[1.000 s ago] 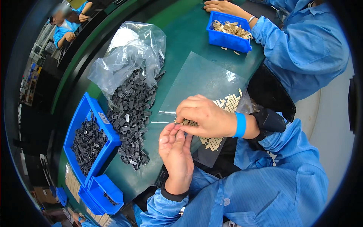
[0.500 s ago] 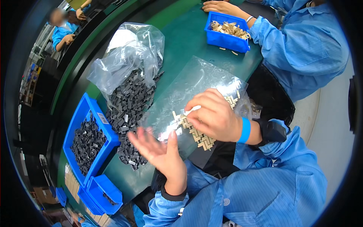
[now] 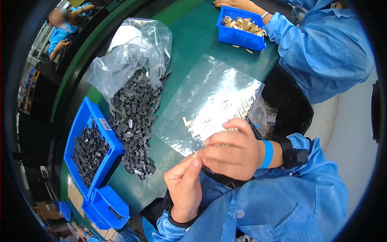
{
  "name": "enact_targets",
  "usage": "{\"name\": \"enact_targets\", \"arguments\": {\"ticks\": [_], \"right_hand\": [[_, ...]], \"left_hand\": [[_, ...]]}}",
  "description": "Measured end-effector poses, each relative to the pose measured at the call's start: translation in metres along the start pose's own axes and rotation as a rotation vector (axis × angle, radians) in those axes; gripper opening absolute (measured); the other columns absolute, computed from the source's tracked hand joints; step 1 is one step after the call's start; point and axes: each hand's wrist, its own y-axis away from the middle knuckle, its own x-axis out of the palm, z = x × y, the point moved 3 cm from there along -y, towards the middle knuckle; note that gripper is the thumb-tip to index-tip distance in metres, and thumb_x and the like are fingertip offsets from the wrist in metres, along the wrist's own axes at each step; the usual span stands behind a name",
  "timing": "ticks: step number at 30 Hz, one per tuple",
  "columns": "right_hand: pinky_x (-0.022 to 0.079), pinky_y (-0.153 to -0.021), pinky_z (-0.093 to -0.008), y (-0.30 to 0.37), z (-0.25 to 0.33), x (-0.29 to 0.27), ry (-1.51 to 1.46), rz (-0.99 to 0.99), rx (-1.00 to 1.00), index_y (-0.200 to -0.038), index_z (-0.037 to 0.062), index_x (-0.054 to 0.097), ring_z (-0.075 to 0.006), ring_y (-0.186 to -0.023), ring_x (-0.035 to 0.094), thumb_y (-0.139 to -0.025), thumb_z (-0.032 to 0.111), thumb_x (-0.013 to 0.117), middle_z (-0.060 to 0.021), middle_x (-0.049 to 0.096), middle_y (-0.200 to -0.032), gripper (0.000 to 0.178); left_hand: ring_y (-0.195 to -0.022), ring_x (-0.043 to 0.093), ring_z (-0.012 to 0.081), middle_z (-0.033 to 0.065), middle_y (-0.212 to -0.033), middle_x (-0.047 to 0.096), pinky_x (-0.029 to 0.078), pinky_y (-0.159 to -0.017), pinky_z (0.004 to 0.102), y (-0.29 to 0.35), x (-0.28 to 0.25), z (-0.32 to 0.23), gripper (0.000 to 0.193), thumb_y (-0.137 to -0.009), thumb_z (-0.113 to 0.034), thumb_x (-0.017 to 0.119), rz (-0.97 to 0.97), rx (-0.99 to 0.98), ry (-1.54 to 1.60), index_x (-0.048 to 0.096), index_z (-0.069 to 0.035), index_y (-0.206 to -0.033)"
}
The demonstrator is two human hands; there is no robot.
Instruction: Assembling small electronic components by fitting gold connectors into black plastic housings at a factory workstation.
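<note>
My left hand (image 3: 184, 191) and my right hand (image 3: 236, 151) meet at the fingertips, low over the near edge of a clear plastic sheet or bag (image 3: 189, 97). A small cream-coloured piece (image 3: 196, 154) shows between the pinched fingers of both hands; most of it is hidden. Cream strips (image 3: 242, 107) lie in a zigzag pattern at the plastic, partly washed out by glare and partly covered by my right hand. Whether they lie inside or on top of it, I cannot tell.
Left of the plastic, a heap of small dark grey blocks (image 3: 135, 117) spills from a clear bag (image 3: 141, 44). A blue bin (image 3: 115, 151) holds more, beside a smaller blue bin (image 3: 109, 201). A co-worker's sleeve (image 3: 318, 52) is by a blue box (image 3: 242, 40) of tan strips.
My right hand has come down toward me with the small cream piece. My left hand has turned from open to a pinch, and both hands now touch. Glare on the plastic has grown.
</note>
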Motion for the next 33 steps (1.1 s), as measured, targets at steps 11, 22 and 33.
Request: {"name": "enact_targets", "arguments": {"ticks": [11,22,33], "right_hand": [[0.043,-0.059,-0.0214,0.004,0.008,-0.013,0.013,-0.059,0.02,-0.086,-0.0016,0.057,-0.0082,-0.066,0.054,-0.082,0.008,0.059,-0.0047,0.058,-0.075,0.011],[0.044,-0.06,-0.0213,0.003,-0.001,-0.016,0.036,-0.093,0.021,-0.087,-0.0021,0.058,-0.0084,-0.067,0.055,-0.082,0.007,0.059,-0.0053,0.059,-0.077,0.01],[0.045,-0.061,-0.0212,0.014,0.007,-0.019,0.065,-0.145,0.014,-0.088,-0.0027,0.058,-0.0087,-0.068,0.056,-0.082,0.005,0.059,-0.006,0.06,-0.078,0.01]], "left_hand": [[-0.071,0.062,0.0171,0.0139,-0.079,0.064,0.05,-0.067,0.026,0.0,-0.003,0.0,0.01,-0.083,0.0,0.055,0.206,-0.074,-0.107,0.061,0.007,-0.087],[-0.071,0.063,0.0195,0.0157,-0.081,0.063,0.052,-0.066,0.0261,0.005,0.005,0.002,0.014,-0.083,0.002,0.054,0.078,0.036,-0.172,0.061,0.009,-0.093],[-0.066,0.062,0.0171,0.0143,-0.079,0.062,0.048,-0.06,0.024,0.01,0.006,-0.005,0.009,-0.082,0.0,0.056,0.267,0.239,-0.536,0.06,0.007,-0.087]]}}
